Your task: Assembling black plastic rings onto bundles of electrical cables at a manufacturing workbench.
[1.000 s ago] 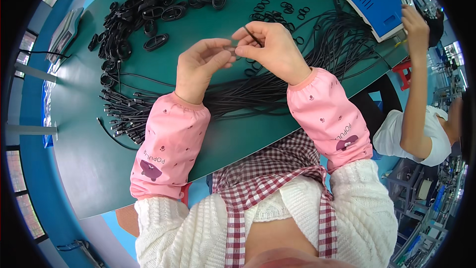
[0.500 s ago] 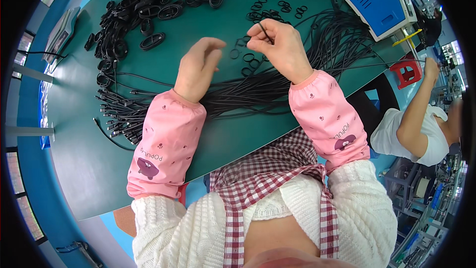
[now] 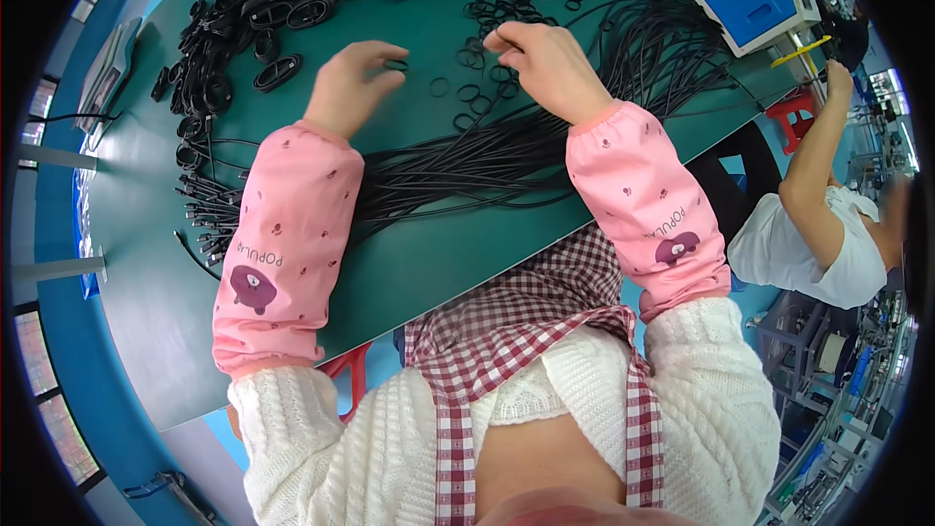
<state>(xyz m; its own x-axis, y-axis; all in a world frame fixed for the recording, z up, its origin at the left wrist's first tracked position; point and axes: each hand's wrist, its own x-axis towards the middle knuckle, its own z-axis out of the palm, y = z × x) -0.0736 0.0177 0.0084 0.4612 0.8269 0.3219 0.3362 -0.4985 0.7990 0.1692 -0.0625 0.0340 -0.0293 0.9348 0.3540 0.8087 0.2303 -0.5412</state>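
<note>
While the left hand (image 3: 349,88) hangs with its thumb and forefinger curved toward each other, a dark sliver (image 3: 396,64) shows between their tips; blur hides whether it is a small ring, or whether it is pinched. The right hand (image 3: 553,70) has its fingers bent and bunched, with their tips at the near edge of the small black rings (image 3: 504,8); I cannot tell whether they grasp one. More rings lie loose just below those right fingertips and between the two hands. Such rings look very light, thin and probably springy, hard to break but apt to roll or cling to a neighbour, so a fingertip pinch on one side of the rim should suit them best. Nearer the body than both sets of fingers runs a bundle of black cables (image 3: 467,170); each strand looks bendy and smooth, and is likely best taken mid-length, away from the plugs (image 3: 206,203). Coiled cables (image 3: 216,24) lie beyond the left fingers, on the green table (image 3: 156,331).
</note>
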